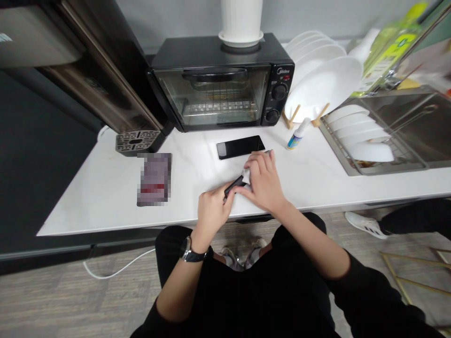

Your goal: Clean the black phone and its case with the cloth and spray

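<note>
My left hand point(213, 210) is closed round one end of a slim black object point(232, 185), held just above the counter's front part; its kind is not clear from this angle. With bent fingers, my right hand point(265, 182) presses a small light-grey cloth point(245, 175) against the other end of it. The fingers hide much of both cloth and object. Just beyond my hands a black smartphone point(240, 147) lies flat, screen up. A small white spray bottle point(297, 135) with a blue and yellow label stands upright to the right of the phone.
A black toaster oven point(225, 94) stands at the back, a white pot point(241, 21) on top. White plates point(322, 84) stand in a wooden rack beside the sink point(412, 112). On the left are a drinks machine point(95, 80) and a pixelated pouch-like item point(154, 179).
</note>
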The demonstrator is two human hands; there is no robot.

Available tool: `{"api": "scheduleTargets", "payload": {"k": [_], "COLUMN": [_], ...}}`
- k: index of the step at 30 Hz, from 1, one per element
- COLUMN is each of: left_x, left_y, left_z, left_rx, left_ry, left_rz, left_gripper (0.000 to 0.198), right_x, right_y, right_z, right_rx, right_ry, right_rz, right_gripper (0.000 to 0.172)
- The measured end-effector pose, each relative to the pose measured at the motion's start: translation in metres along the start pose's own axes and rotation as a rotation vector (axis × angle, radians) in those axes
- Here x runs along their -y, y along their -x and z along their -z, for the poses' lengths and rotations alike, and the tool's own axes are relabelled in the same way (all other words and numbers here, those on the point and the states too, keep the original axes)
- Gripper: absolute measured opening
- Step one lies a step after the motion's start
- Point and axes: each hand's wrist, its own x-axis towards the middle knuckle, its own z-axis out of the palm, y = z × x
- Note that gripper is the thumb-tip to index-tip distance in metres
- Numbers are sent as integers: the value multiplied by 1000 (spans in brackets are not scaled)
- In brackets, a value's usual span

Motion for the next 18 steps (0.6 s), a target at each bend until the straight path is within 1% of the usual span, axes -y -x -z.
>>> {"api": "scheduleTargets", "payload": {"k": [3, 4, 6, 7, 9, 11, 14, 16, 18], "left_x": [17, 22, 28, 28, 23, 13, -1, -5, -5], "left_y": [3, 4, 5, 5, 5, 4, 2, 0, -1], "left_z": [-6, -7, -9, -8, -6, -3, 2, 3, 3], "left_rx": [50, 69, 89, 88, 66, 42, 26, 24, 28], "left_ry": [11, 16, 27, 18, -19, -45, -40, -35, -13], "left_rz": [-3, 20, 45, 36, -12, -35, -3, 8, 11], "left_gripper": [17, 15, 19, 22, 27, 27, 31, 33, 33], "right_x": [42, 52, 59, 56, 38, 10, -28, -38, -30], "right_y": [14, 17, 19, 18, 14, 8, -1, -4, -3], "right_z": [-10, -11, -12, -11, -6, 1, 10, 11, 8], "right_rx": [47, 65, 86, 90, 107, 109, 75, 47, 13], "right_ry": [-73, -87, -88, -78, -47, -8, 30, 35, 26], "right_rz": [116, 157, 230, 257, 271, 209, 67, 12, -11], "right_gripper": [85, 89, 91, 90, 86, 83, 80, 81, 84]}}
